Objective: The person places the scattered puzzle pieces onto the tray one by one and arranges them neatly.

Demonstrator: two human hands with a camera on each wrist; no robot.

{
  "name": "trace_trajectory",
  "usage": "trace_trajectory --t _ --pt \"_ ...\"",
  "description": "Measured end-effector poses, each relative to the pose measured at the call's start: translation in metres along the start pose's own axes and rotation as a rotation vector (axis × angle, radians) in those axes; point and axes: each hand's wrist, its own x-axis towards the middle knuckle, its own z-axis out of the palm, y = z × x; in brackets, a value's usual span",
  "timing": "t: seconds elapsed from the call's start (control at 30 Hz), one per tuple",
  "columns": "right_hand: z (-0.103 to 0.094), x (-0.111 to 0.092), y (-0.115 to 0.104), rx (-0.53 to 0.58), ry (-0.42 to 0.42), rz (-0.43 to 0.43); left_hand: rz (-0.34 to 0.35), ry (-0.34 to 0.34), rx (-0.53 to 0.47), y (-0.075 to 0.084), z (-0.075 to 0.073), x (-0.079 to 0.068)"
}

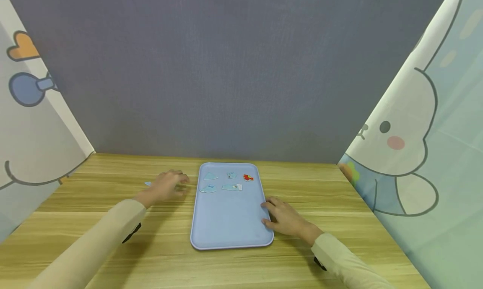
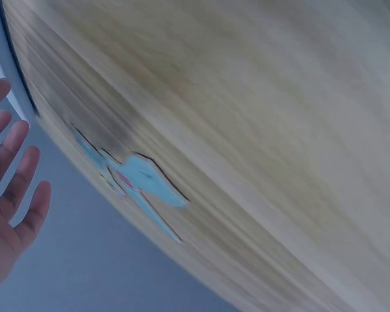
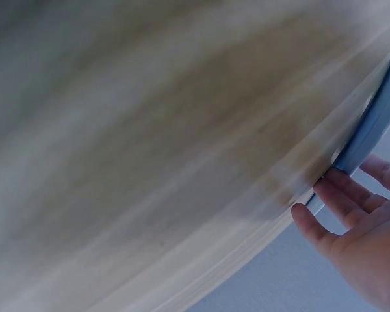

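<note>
A pale blue tray lies on the wooden table with several flat cutout pieces near its far end. Among these are a light-blue triangular piece, a rounded light-blue piece, a longer light-blue piece and a small red piece. My left hand hovers just left of the tray, fingers loosely bent, holding nothing. Beyond it on the table are light-blue flat pieces, mostly hidden by the hand in the head view. My right hand rests against the tray's right rim, fingertips touching it.
Wood-grain table surrounds the tray on both sides. A dark grey panel stands upright along the table's far edge. Cartoon-printed curtains hang to the left and right.
</note>
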Motion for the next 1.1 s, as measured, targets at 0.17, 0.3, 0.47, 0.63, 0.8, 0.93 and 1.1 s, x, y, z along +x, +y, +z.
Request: trace_trajectory --t 0.17,0.3,0.47,0.63,0.8,0.93,1.1 --pt "-0.001 0.000 0.000 0.003 0.003 0.000 -0.033 -0.004 0.034 -0.012 -0.001 -0.006" --pt "0.000 0.000 -0.001 -0.002 0.008 0.003 -0.066 -0.012 0.049 -0.023 -0.001 -0.010" --pt "0.000 -0.001 -0.001 0.000 0.009 -0.003 -0.081 -0.007 0.045 -0.032 -0.003 -0.015" --pt "-0.001 -0.001 -0.001 0.003 -0.005 0.010 -0.104 -0.015 0.057 -0.038 -0.006 -0.018" --pt "-0.001 -0.001 0.000 0.001 -0.004 0.013 -0.136 -0.034 0.059 -0.039 -0.007 -0.020" --pt "0.000 -0.001 0.000 -0.002 0.001 0.012 -0.152 -0.048 0.046 -0.041 -0.006 -0.021" --pt "0.001 0.000 0.001 0.002 0.012 0.003 -0.150 -0.056 0.054 -0.044 -0.004 -0.020"
